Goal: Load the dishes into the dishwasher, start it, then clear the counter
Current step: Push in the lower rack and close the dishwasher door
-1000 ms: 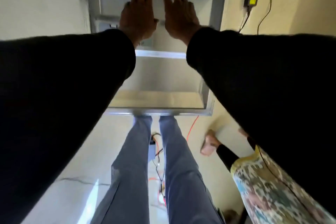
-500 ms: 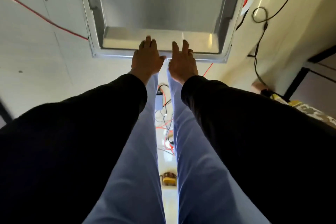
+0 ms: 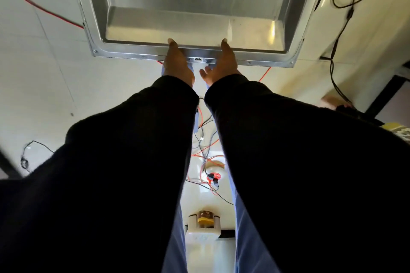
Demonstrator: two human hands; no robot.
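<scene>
Nearest to me are my two black sleeves, the left sleeve (image 3: 106, 162) and the right sleeve (image 3: 310, 162), and they fill most of what I see. Between them show my two blue trouser legs (image 3: 175, 250). On the floor between my legs sits one white gadget (image 3: 204, 228) with a yellow piece on it. Above that lies a tangle of red and black wires (image 3: 207, 155).

Further out, both my hands meet the front lip of the one dishwasher door (image 3: 266, 62), which lies folded down flat with its steel inner face up. My left hand (image 3: 177, 64) is turned on edge, with one digit laid over the rim. The rest is hidden under the lip, so I cannot tell whether it clasps the door. My right hand (image 3: 223, 62) is released: its fingers reach straight to the rim and the thumb hangs loose, clear of the metal. The single latch slot (image 3: 198, 59) sits between my two hands.

I see no dishes, no rack and no counter, so I judge I am working the door, most likely raising it shut before starting the machine. That calls for an even lift from both hands, with the fingers clear of the latch as the door swings up.

Beyond the door, one red cable (image 3: 44, 10) crosses the floor on the left and one black cable (image 3: 337, 35) loops on the right.
</scene>
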